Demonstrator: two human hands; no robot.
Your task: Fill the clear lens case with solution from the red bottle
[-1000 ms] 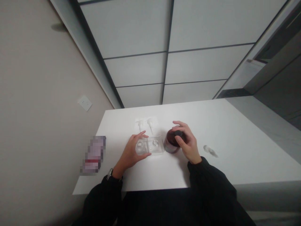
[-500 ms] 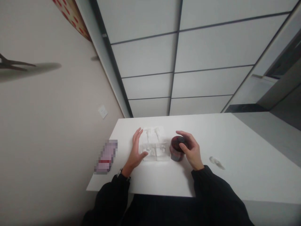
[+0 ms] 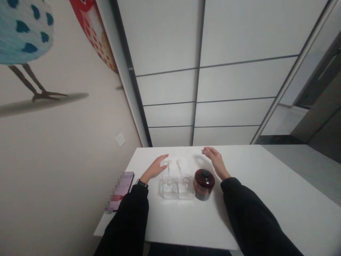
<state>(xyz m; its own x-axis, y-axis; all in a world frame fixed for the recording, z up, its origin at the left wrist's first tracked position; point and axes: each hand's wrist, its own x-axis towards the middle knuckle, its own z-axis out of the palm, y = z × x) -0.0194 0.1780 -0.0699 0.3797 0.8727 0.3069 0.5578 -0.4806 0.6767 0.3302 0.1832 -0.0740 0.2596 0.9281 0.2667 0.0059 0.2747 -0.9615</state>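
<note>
A clear plastic box with two compartments stands on the white table. Behind it lie two small whitish pieces, which look like little spoons or handles; I cannot make out their kind. Touching or almost touching the box's right side is a round jar with a shiny dark red lid and a see-through lower part. My left hand is open above the box's back left, thumb apart from the fingers. Beyond the jar, to its back right, my right hand hovers with fingers stretched out, holding nothing.
A phone, partly blurred out, lies at the table's left edge beside my left sleeve. The painted wall with a socket runs along the left. White panelled doors rise behind the table.
My right hand has let go of the jar and moved away to its back right. My left hand has shifted further over the back of the box. The view has tilted up.
</note>
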